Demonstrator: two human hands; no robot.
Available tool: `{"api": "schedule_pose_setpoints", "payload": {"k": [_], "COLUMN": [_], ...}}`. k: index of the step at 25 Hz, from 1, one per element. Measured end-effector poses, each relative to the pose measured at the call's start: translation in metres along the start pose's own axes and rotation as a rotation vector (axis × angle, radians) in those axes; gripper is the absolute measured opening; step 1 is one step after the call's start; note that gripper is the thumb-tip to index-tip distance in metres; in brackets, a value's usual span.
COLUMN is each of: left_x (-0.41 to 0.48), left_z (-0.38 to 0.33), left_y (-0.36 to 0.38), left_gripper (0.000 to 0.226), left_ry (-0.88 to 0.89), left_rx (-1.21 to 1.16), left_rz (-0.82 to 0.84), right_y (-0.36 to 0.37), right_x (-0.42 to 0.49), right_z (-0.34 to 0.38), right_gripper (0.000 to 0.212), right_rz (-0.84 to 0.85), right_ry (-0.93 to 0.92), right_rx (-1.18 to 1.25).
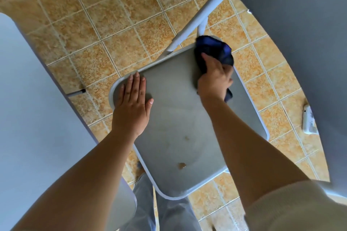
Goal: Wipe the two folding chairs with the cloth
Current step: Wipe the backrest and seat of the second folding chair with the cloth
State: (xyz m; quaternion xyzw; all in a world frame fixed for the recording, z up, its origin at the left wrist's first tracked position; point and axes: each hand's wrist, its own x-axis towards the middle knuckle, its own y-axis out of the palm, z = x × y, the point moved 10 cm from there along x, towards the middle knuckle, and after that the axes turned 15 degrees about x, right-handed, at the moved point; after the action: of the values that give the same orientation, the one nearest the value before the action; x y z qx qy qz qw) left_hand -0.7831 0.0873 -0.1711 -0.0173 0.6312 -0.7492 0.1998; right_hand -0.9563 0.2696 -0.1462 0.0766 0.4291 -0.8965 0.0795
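- Forearms reach up from the bottom of the frame over a grey seat (178,118) at the centre.
- Left hand (132,107) lies flat, fingers straight, on the seat's upper-left corner, holding nothing.
- Right hand (214,78) is closed on a dark blue cloth (214,50), pressing it onto the seat's upper-right corner, by the frame tube (199,18).
- Two brown spots (182,165) mark the seat's lower part.
- Second grey chair (28,108) fills the left edge; tiled floor (93,24) lies below.

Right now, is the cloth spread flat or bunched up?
Bunched. The cloth sits crumpled in dark blue folds under the right hand at the seat's far corner.
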Motion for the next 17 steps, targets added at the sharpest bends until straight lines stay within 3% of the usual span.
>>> {"api": "schedule_pose_setpoints", "payload": {"k": [3,7,13,17], "left_x": [-0.001,0.000,0.000,0.003], "left_z": [0.000,0.001,0.001,0.003], "left_y": [0.001,0.002,0.002,0.000], "left_gripper": [0.064,0.062,0.064,0.060], "left_ry": [-0.006,-0.006,0.003,0.044], "left_rx": [0.005,-0.025,-0.035,-0.114], "left_rz": [0.009,0.014,0.015,0.028], "right_y": [0.038,0.017,-0.061,-0.020], "right_x": [-0.045,-0.105,-0.031,-0.042], "right_z": [0.039,-0.001,-0.085,-0.040], "right_gripper": [0.071,0.061,0.076,0.077], "right_rz": [0.129,0.157,-0.129,-0.118], "right_ry": [-0.177,-0.268,0.140,0.093], "right_rx": [-0.022,-0.110,-0.019,-0.039]}}
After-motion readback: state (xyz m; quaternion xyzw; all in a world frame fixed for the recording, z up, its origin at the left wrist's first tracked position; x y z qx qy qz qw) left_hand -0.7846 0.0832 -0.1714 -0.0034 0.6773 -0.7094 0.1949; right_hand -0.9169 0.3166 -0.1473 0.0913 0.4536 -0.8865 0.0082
